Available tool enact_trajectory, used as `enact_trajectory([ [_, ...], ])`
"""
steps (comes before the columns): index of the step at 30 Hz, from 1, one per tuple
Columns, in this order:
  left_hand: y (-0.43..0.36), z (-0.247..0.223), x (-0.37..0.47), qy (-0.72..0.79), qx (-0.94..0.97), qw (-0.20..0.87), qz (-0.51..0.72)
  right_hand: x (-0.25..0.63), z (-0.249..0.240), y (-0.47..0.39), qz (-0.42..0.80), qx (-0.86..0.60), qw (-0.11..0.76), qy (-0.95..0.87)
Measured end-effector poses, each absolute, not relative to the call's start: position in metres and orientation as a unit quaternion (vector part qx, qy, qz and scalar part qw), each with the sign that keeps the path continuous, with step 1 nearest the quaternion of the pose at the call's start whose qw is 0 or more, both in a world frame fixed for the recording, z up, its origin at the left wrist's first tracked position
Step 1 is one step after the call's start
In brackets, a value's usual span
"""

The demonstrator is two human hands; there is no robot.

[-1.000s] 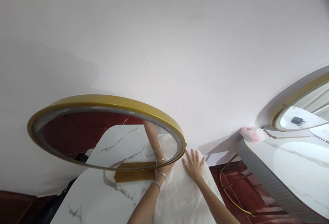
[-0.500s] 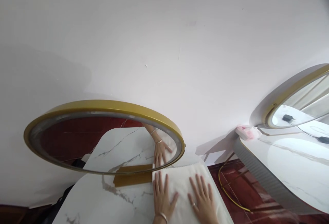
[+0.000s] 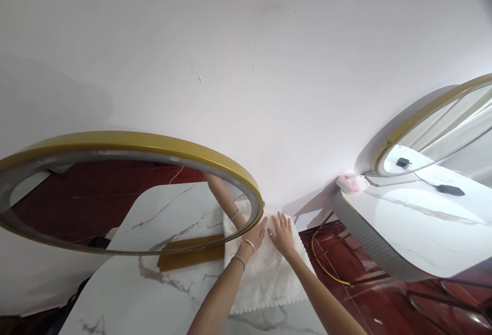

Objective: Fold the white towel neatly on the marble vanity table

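Observation:
A white cloth (image 3: 269,283) with a scalloped edge lies over the right end of the marble-patterned table (image 3: 161,304). My left hand (image 3: 254,236) rests on its far part, close to the rim of the round mirror, with the fingers pointing toward the wall and partly hidden. Beside it, my right hand (image 3: 282,233) lies flat on the same cloth, fingers stretched out, a ring on one finger. Bands circle my left wrist. Neither hand grips anything that I can see.
A gold-framed round mirror (image 3: 126,141) stands over the table, reflecting the tabletop and an arm. The mirror's brown base (image 3: 188,255) is left of the cloth. To the right, past red floor (image 3: 330,242), is another table (image 3: 423,232) with a tissue pack (image 3: 351,183) and second mirror (image 3: 415,119).
Both hands have slid away from me across the cloth toward the wall and closer together. The cloth's near scalloped edge now shows on the table. The view has shifted slightly.

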State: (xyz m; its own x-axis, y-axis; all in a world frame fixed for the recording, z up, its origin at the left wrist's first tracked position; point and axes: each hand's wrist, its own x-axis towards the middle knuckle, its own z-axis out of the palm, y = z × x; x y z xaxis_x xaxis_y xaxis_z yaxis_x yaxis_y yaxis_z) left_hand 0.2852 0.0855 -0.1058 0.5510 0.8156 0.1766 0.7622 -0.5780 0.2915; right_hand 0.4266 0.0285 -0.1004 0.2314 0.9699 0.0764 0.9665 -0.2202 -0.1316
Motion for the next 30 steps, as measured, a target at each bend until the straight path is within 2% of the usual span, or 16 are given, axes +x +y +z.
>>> enact_trajectory([
  [5,0.017,-0.108,0.273,0.473,0.863,0.05,0.173,0.429,-0.125,-0.07,-0.088,-0.752,0.139,-0.638],
  [9,-0.076,-0.142,0.227,0.476,0.858,-0.027,0.192,0.423,-0.139,-0.141,-0.121,-0.74,0.15,-0.645],
  [12,-0.113,-0.161,0.201,0.461,0.853,-0.08,0.23,0.422,-0.14,-0.156,-0.13,-0.726,0.158,-0.656],
  [17,-0.069,-0.138,0.214,0.438,0.876,-0.068,0.189,0.44,-0.133,-0.102,-0.099,-0.748,0.165,-0.635],
  [23,-0.012,-0.116,0.251,0.477,0.86,0.01,0.181,0.463,-0.124,-0.041,-0.036,-0.771,0.114,-0.626],
  [30,-0.078,-0.125,0.228,0.457,0.865,-0.008,0.207,0.445,-0.129,-0.107,-0.074,-0.767,0.137,-0.622],
])
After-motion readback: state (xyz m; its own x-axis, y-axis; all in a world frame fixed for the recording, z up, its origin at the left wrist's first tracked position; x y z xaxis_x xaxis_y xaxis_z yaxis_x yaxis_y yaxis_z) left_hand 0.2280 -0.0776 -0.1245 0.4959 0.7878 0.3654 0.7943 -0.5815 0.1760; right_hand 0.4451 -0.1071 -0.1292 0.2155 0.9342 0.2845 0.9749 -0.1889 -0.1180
